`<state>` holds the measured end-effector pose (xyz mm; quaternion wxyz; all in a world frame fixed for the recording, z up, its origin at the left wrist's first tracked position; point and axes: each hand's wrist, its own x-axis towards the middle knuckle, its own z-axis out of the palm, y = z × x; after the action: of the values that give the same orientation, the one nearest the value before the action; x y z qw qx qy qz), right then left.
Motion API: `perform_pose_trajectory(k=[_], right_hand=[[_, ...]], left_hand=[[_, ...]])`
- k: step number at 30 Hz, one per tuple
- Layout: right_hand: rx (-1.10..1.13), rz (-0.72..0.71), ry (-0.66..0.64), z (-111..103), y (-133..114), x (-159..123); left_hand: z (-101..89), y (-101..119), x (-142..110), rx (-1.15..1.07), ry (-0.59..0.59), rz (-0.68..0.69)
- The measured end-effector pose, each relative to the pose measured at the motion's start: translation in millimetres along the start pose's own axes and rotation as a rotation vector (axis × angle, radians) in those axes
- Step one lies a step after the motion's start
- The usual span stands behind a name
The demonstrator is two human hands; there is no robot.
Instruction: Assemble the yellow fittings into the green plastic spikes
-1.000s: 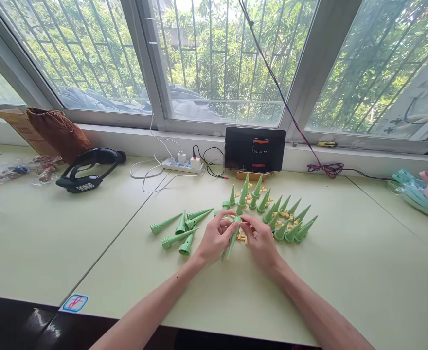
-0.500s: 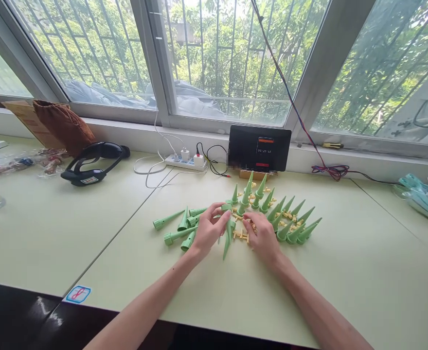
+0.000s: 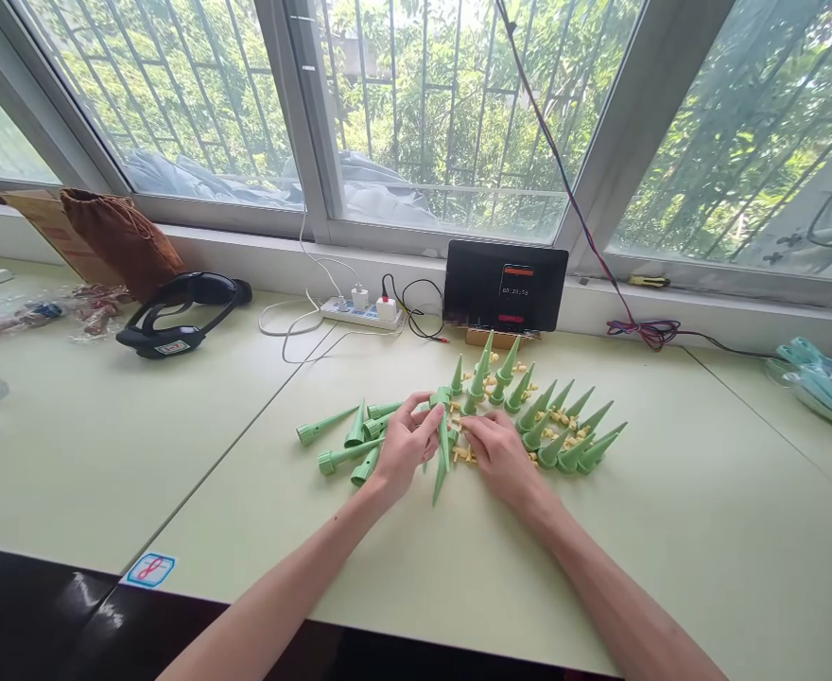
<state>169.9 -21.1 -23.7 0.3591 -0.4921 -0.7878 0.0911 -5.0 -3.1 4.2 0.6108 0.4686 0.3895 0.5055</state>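
In my left hand [image 3: 403, 452] is a green plastic watering spike [image 3: 444, 443], its collar up and its point toward me. The fingers of my right hand [image 3: 502, 456] are pinched on a small yellow valve [image 3: 457, 424], close beside the spike's collar. Part of that valve is hidden by the fingertips. Left of my hands lie several loose green spikes [image 3: 349, 457]. Behind and to the right, several spikes with yellow valves [image 3: 573, 456] stand upright or tilted. More yellow valves [image 3: 464, 456] lie under my right hand, partly covered.
A tablet [image 3: 479, 288] showing a timer leans at the back, near a power strip [image 3: 363, 314] with cables. A black headset [image 3: 175, 336] and a brown pouch [image 3: 118, 241] are at left. Bagged items [image 3: 823, 388] lie at far right.
My right hand has moved left, bringing the yellow valve up to the spike's collar. The left hand keeps its hold on the spike, nearly still.
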Motion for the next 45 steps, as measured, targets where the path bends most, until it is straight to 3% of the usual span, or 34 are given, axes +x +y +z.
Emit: perform_pose_trajectory(k=[19,45], right_hand=[[-0.07,-0.011,0.028,9.5,13.7,-2.6],[-0.115,0.071,0.003,11.7,13.1,-7.7]], left_hand=[[0.6,-2.2,0.7,0.013,-0.027,-0.025],[1.3,1.0,0.6,0.059,-0.034,-0.063]])
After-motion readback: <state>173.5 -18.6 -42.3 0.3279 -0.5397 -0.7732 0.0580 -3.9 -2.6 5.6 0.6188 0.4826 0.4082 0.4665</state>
